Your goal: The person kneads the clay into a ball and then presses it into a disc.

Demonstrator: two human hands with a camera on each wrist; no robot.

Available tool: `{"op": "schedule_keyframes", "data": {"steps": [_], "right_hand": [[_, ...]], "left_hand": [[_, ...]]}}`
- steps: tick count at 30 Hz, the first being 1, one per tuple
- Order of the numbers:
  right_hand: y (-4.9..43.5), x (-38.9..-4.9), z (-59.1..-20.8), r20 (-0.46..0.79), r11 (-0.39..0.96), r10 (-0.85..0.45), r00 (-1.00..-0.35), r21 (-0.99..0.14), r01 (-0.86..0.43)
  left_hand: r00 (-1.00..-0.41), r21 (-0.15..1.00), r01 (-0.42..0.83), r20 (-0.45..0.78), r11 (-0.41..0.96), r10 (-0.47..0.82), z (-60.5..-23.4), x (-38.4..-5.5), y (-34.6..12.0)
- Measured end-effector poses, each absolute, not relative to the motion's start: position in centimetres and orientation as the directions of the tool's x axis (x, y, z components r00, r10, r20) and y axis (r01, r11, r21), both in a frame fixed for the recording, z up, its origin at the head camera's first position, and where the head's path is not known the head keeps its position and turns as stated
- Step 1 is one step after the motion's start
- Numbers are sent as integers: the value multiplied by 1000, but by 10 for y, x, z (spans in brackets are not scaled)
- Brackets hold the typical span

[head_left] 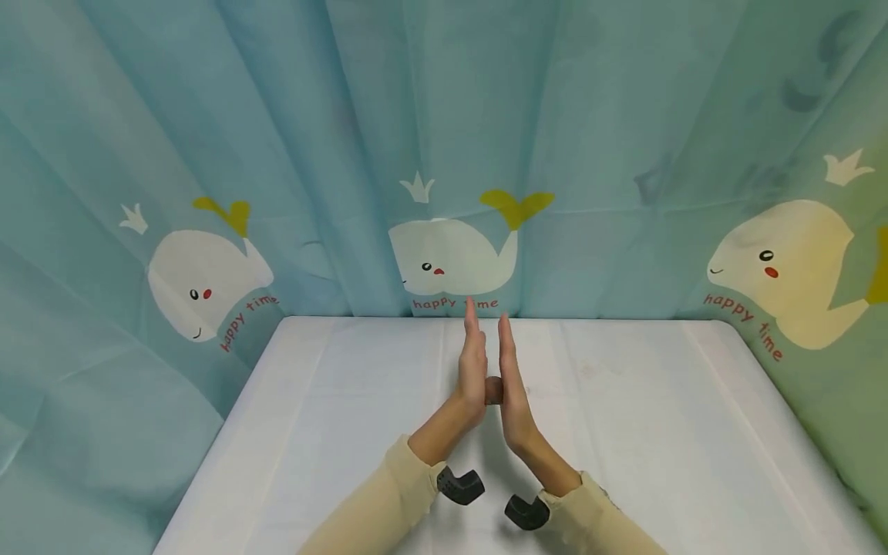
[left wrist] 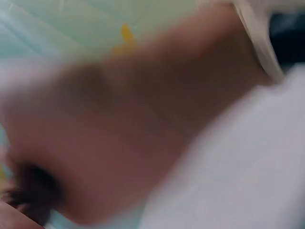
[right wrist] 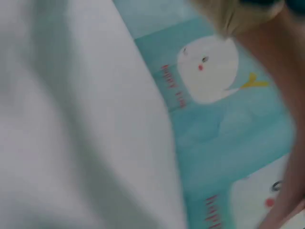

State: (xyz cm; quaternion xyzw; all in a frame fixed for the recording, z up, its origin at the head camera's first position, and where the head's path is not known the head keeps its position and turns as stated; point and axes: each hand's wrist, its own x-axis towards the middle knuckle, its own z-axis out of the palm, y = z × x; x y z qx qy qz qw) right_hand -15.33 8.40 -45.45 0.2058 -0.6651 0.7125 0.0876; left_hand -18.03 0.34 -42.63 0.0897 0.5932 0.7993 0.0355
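Observation:
A small brown lump (head_left: 493,391), rounded in outline, sits pressed between my two palms over the white table. My left hand (head_left: 472,374) is upright with straight fingers pointing away, its palm against the lump's left side. On the other side my right hand (head_left: 516,397) mirrors it, fingers straight too. The fingertips of the two hands stand slightly apart. In the left wrist view the lump (left wrist: 40,191) looks dark and blurred beside the heel of the left hand (left wrist: 95,157). Only the arm and an edge of the right hand (right wrist: 290,195) show in the right wrist view.
The white table (head_left: 638,432) spreads under both hands, its far edge meeting a blue-green curtain (head_left: 597,154) printed with whales. Black curved wrist devices (head_left: 461,486) jut from both beige sleeves (head_left: 381,501).

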Motion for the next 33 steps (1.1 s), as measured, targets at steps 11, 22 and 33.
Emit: {"op": "schedule_keyframes", "data": {"steps": [11, 22, 33], "right_hand": [[92, -187, -428, 444, 26, -100, -891, -894, -448], [85, -171, -440, 328, -26, -183, -927, -944, -329], [86, -178, -408, 458, 12, -171, -872, -884, -467]], "left_hand": [[-963, 960, -1, 74, -280, 258, -428, -167, 5], [-963, 957, 158, 204, -242, 179, -423, -177, 1], [-929, 955, 204, 258, -214, 266, -444, -184, 6]]}}
